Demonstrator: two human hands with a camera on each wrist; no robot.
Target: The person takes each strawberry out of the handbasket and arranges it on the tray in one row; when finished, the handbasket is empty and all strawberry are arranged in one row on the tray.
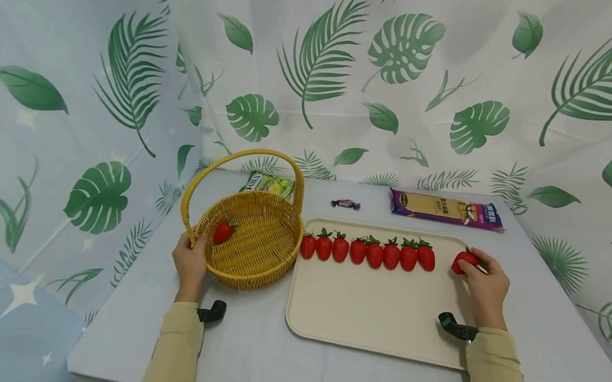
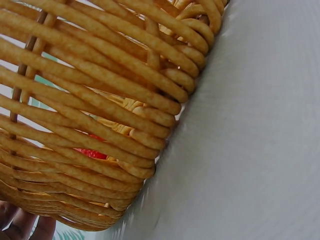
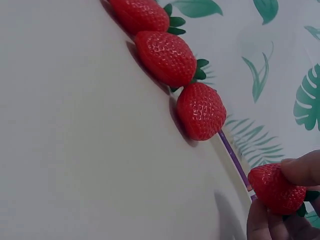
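Observation:
My left hand (image 1: 191, 261) grips the yellow wicker basket (image 1: 252, 276) at its left side, by the foot of the handle. Inside the basket lies one strawberry (image 1: 224, 232) against the left wall; in the left wrist view a bit of red shows through the weave. Between thumb and fingers my right hand (image 1: 487, 283) pinches a strawberry (image 3: 276, 188) over the right end of the cream tray (image 1: 362, 311). Several strawberries (image 1: 374, 254) stand in a row along the tray's far part, leaves pointing away from me.
Behind the tray lie a purple-wrapped candy (image 1: 345, 204) and a long purple pasta packet (image 1: 447, 209). A green and yellow packet (image 1: 271, 184) sits behind the basket, partly hidden. Leaf-printed cloth (image 1: 333, 141) hangs at the table's back.

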